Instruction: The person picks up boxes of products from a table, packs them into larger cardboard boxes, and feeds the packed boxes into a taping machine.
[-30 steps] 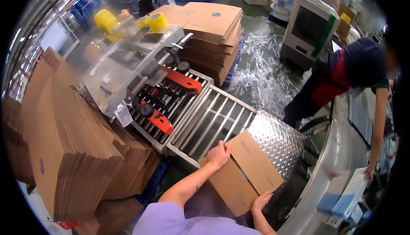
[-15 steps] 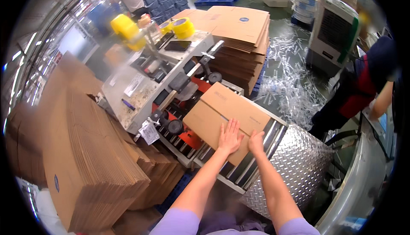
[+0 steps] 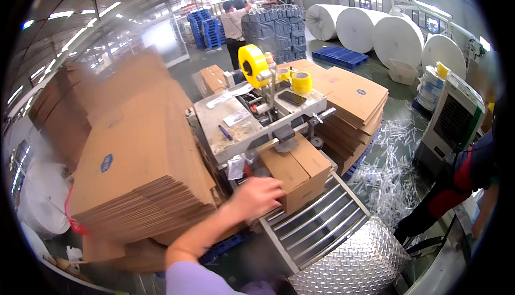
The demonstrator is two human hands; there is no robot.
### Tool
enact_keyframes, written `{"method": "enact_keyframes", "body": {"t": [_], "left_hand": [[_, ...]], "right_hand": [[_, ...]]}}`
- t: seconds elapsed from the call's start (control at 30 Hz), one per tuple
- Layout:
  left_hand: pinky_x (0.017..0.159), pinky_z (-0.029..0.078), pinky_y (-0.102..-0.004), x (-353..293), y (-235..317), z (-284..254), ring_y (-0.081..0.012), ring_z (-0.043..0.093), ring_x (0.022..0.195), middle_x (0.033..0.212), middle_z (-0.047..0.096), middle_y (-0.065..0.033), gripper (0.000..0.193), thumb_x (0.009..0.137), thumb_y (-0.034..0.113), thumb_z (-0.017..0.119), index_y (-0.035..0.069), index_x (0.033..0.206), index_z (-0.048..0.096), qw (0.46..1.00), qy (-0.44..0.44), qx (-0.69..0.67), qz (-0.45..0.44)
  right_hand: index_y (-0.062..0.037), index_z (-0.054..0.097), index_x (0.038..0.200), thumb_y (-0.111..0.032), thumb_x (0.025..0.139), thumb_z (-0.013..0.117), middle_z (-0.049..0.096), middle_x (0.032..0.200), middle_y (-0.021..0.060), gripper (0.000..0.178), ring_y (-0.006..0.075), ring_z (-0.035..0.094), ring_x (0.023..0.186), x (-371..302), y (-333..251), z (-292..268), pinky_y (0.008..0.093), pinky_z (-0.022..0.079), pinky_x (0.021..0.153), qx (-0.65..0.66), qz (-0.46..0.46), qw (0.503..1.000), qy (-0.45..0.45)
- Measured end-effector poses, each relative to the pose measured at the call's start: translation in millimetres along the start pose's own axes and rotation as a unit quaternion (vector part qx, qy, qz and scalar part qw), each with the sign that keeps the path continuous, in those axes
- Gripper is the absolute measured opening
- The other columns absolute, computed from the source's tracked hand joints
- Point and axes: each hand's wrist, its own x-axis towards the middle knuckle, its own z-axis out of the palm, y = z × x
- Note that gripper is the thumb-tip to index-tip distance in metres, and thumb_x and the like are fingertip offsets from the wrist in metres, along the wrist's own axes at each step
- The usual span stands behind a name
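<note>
A closed brown carton (image 3: 298, 174) sits on the metal rollers (image 3: 322, 222), its far end under the carton-sealing machine (image 3: 230, 126). Beside the carton's near left edge is my left hand (image 3: 256, 197), fingers curled in, with nothing showing in them. Whether the fingertips touch the cardboard I cannot tell. My right hand is out of view. A large roll of yellow tape (image 3: 252, 65) stands on top of the machine. More yellow tape rolls (image 3: 301, 82), a dark phone (image 3: 292, 98) and a purple marker (image 3: 225, 132) lie on its top surfaces.
Flattened cartons (image 3: 139, 150) are stacked high at the left. Another carton stack (image 3: 354, 94) stands beyond the machine. A diamond-plate metal sheet (image 3: 354, 263) adjoins the rollers. Plastic strips (image 3: 394, 171) litter the floor. A co-worker (image 3: 456, 182) is at the right, next to an air cooler (image 3: 456, 115).
The carton has moved away from me into the machine. Both hands have come off its top; the left is beside it and the right has left view. The view has swung up and left.
</note>
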Motion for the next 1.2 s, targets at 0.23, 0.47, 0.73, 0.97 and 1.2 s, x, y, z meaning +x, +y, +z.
{"method": "enact_keyframes", "body": {"t": [0.23, 0.47, 0.73, 0.97, 1.2], "left_hand": [[0.090, 0.034, -0.0400, -106.1, -3.6, -210.7, -0.0226, 0.045, 0.111, 0.106, 0.058, -0.0054, 0.039, 0.065, 0.016, 0.067, 0.008, 0.102, 0.057, 0.918, -0.095, 0.304, -0.237], [0.078, 0.044, -0.0373, -147.6, -3.0, -218.5, -0.0226, 0.058, 0.089, 0.098, 0.061, -0.0036, 0.033, 0.068, 0.011, 0.063, 0.012, 0.101, 0.059, 0.924, -0.009, 0.366, -0.108], [0.053, 0.043, -0.0327, -11.3, 65.7, -260.6, -0.0225, 0.053, 0.060, 0.064, 0.054, -0.0024, 0.016, 0.066, 0.007, 0.062, 0.014, 0.080, 0.058, 0.753, 0.327, 0.569, -0.054], [0.057, 0.040, -0.0313, 171.9, 273.1, -148.4, -0.0128, 0.056, 0.061, 0.059, 0.055, 0.0037, 0.031, 0.073, 0.046, 0.054, 0.018, 0.060, 0.059, 0.899, 0.138, 0.237, 0.342], [0.057, 0.044, -0.0361, 181.5, 330.9, -130.4, -0.0207, 0.062, 0.068, 0.073, 0.064, -0.0065, 0.037, 0.078, 0.041, 0.046, 0.012, 0.070, 0.066, 0.969, 0.058, 0.004, 0.242]], "right_hand": [[-0.0006, 0.054, 0.105, -0.030, 0.080, 0.051, 0.061, 0.089, 0.0204, 0.038, 0.0325, 0.060, 0.082, -13.9, 16.1, -35.4, 0.0381, 0.047, 0.073, -0.019, -0.017, 0.998, 0.061], [0.0005, 0.055, 0.104, -0.029, 0.079, 0.054, 0.062, 0.084, 0.0193, 0.039, 0.0290, 0.061, 0.081, -24.9, -17.6, -46.9, 0.0356, 0.047, 0.071, 0.049, -0.142, 0.965, 0.213], [0.0010, 0.063, 0.081, -0.022, 0.079, 0.050, 0.063, 0.071, 0.0153, 0.027, 0.0232, 0.062, 0.066, -87.9, -7.2, -58.7, 0.0326, 0.048, 0.064, 0.075, -0.186, 0.947, 0.250], [0.0045, 0.045, 0.113, -0.002, 0.077, 0.052, 0.054, 0.108, 0.0160, 0.037, 0.0241, 0.050, 0.104, -145.5, -161.3, -119.5, 0.0351, 0.038, 0.090, 0.241, -0.329, 0.827, 0.387], [-0.0015, 0.031, 0.126, -0.031, 0.071, 0.065, 0.042, 0.123, 0.0141, 0.071, 0.0247, 0.037, 0.116, -223.2, -138.1, -108.4, 0.0393, 0.027, 0.097, 0.304, -0.431, 0.725, 0.442]]}}
